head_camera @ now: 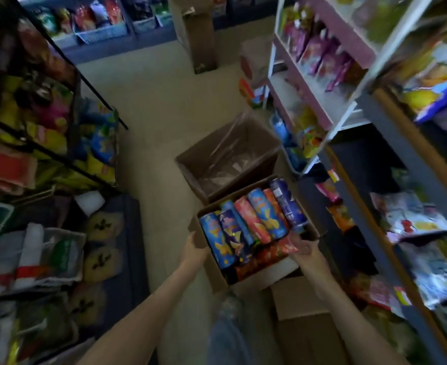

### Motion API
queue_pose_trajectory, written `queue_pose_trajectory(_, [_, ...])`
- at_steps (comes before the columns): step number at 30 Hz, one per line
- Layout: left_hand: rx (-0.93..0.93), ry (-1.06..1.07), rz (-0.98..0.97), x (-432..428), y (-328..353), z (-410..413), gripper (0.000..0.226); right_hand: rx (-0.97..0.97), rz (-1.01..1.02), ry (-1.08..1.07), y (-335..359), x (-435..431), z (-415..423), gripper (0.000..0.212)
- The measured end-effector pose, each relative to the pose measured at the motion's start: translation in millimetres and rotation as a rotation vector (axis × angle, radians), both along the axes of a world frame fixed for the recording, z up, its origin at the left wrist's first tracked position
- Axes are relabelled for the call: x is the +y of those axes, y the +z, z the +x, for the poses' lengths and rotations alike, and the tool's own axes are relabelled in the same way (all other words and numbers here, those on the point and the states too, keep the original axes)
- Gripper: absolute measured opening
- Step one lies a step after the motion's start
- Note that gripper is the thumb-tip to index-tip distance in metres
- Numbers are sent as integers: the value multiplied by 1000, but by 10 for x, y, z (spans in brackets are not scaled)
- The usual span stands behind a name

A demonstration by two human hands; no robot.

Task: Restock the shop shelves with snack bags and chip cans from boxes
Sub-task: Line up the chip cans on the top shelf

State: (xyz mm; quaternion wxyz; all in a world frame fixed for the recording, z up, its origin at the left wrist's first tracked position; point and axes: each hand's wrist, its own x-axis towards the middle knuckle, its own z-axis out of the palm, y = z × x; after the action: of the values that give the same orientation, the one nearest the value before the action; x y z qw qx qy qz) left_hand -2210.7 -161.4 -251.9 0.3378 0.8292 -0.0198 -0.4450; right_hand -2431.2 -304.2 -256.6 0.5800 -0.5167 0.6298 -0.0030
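Two bare hands, well apart, hold one open cardboard box between them. The left hand grips its left wall at the rim, and the right hand grips the right-hand rim. The blur hides how each finger lies.

The box is down in the aisle, between the two shelf runs and in front of the person's knee. Whether it rests on anything, I can't tell. Inside, chip cans lie on their sides, packed tight. They are smooth, glossy cylinders, and I count seven on top: three blue, two purple, one pink and one orange-red. Red ones show underneath, too jumbled to count.

Just behind it is a second cardboard box, lined with crinkled clear plastic. A third box, plain brown, sits near the person's right leg, and a fourth, tall box stands at the far end of the beige floor.

On the right, a white-framed shelf unit carries shiny snack bags. On the left is a black wire rack stuffed with soft yellow and blue packets.
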Motion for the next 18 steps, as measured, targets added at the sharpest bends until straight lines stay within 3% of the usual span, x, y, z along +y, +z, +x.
queue_pose_trajectory(4, [-1, -66, 80, -343, -874, 556, 75, 12, -3, 4, -818, -205, 691, 36])
queue_pose_trajectory(9, [77, -89, 127, -459, -2071, 674, 81, -9, 72, 167, -1708, -203, 1177, 56])
queue_pose_trajectory(14, [91, -98, 235, -587, -2512, 416, 88, -99, 50, 294, -2419, -86, 1388, 77])
queue_pose_trajectory(18, [-116, -109, 290, -599, -2675, 215, 93, -50, 7, 433, -2782, 5, 1415, 103])
